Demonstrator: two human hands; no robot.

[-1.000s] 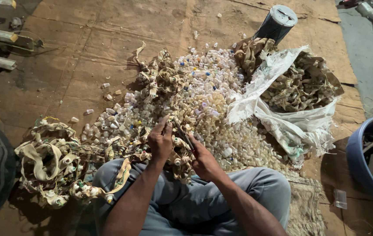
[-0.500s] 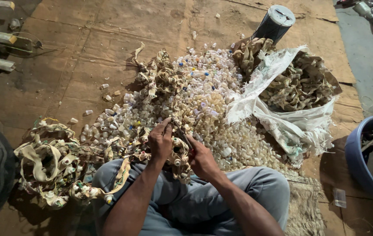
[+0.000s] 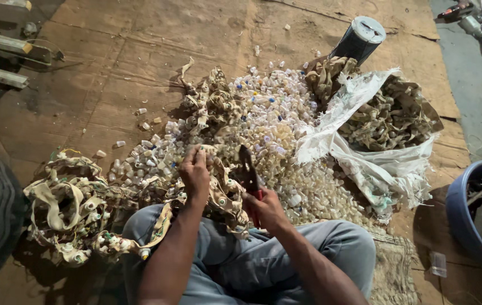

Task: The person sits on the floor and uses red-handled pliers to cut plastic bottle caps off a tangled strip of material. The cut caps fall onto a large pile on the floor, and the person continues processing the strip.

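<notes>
Left hand [image 3: 195, 172] pinches the tan strap [image 3: 162, 223] with small plastic caps on it, strap running down over the left knee. Right hand [image 3: 263, 208] closed round one pair of pliers [image 3: 248, 169], red grips, nose pointing up, just right of the left hand. Ahead of both hands: one big heap of loose caps [image 3: 263, 124], too many to count. One white sack [image 3: 376, 164] of straps right of the heap, one blue tub [image 3: 467, 209] far right, one dark can [image 3: 359, 36] beyond. All on cardboard floor [image 3: 111, 68].
</notes>
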